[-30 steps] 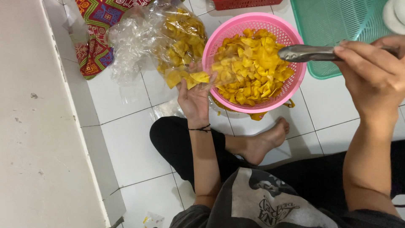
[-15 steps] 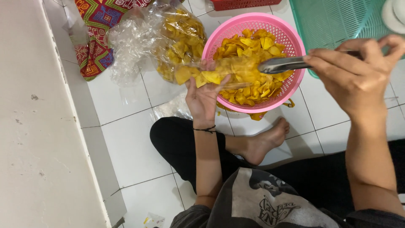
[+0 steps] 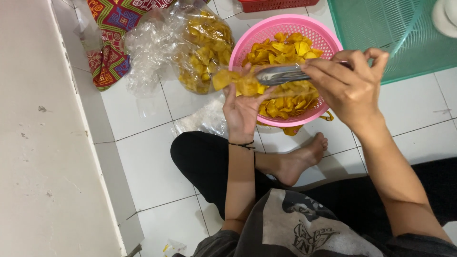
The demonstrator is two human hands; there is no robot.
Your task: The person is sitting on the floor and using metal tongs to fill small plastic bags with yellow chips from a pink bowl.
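left hand (image 3: 243, 112): cupped open under yellow chips (image 3: 238, 83) | right hand (image 3: 350, 88): gripping metal tongs (image 3: 281, 74) over pink basket (image 3: 285, 28) | floor

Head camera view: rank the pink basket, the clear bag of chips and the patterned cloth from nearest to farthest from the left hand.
1. Pink basket: just beyond the left hand, whose fingers reach its near rim.
2. Clear bag of chips: up and to the left of the hand.
3. Patterned cloth: farthest, left of the bag.
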